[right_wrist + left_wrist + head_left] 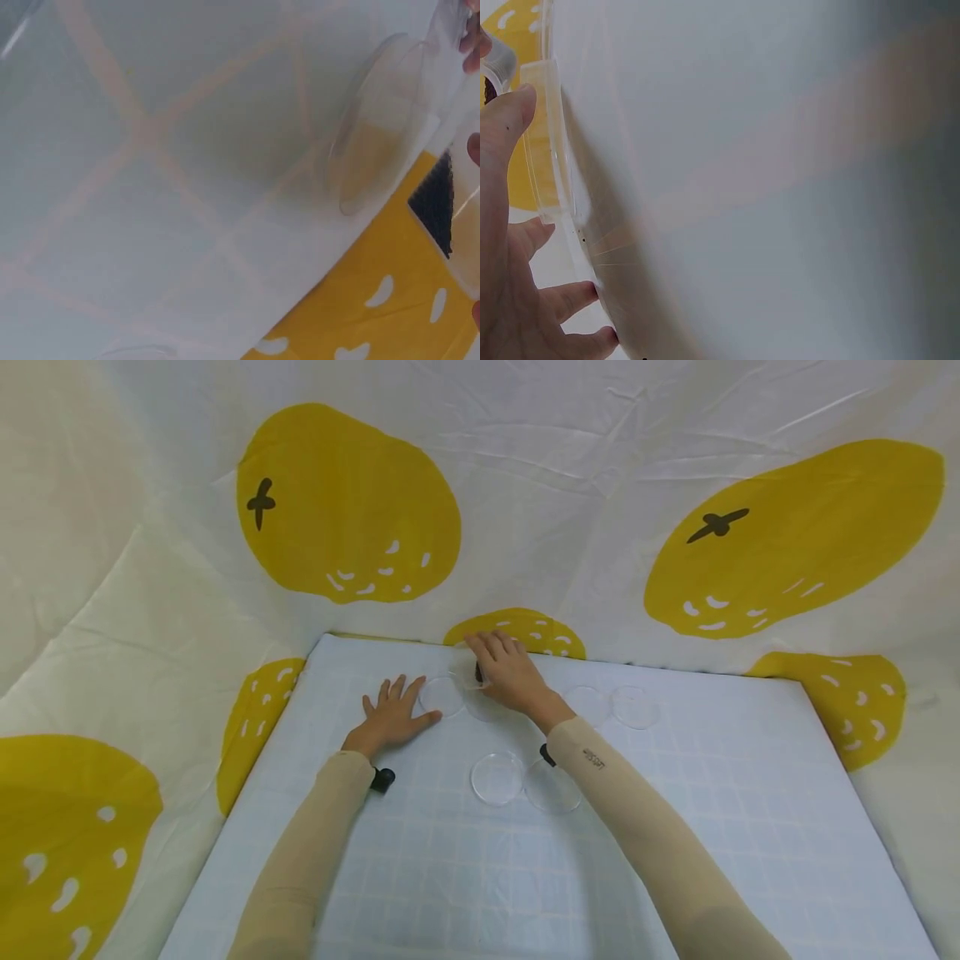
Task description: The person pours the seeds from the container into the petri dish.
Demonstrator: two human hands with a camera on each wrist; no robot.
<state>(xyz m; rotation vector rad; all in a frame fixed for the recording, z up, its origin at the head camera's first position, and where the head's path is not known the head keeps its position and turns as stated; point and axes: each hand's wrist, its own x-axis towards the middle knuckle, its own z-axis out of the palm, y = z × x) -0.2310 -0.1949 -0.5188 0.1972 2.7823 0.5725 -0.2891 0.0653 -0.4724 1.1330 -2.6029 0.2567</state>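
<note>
My right hand (510,675) grips a clear round dish (466,240) near the table's back edge. The dish is tilted, and dark, grainy contents (436,202) gather along one side of it. Just left of it, another clear shallow dish (442,697) sits on the table. My left hand (390,714) lies with fingers spread beside this dish, thumb and index finger at its rim. In the left wrist view the thumb (521,109) rests against the dish's side wall (546,150), and the fingertips reach the tabletop.
Two clear round dishes (497,779) (553,787) lie side by side mid-table. Two more (587,705) (635,707) are at the back, right of my right hand. A pale checked cloth (450,877) covers the table. Hanging fabric with yellow fruit prints (348,502) rises behind it.
</note>
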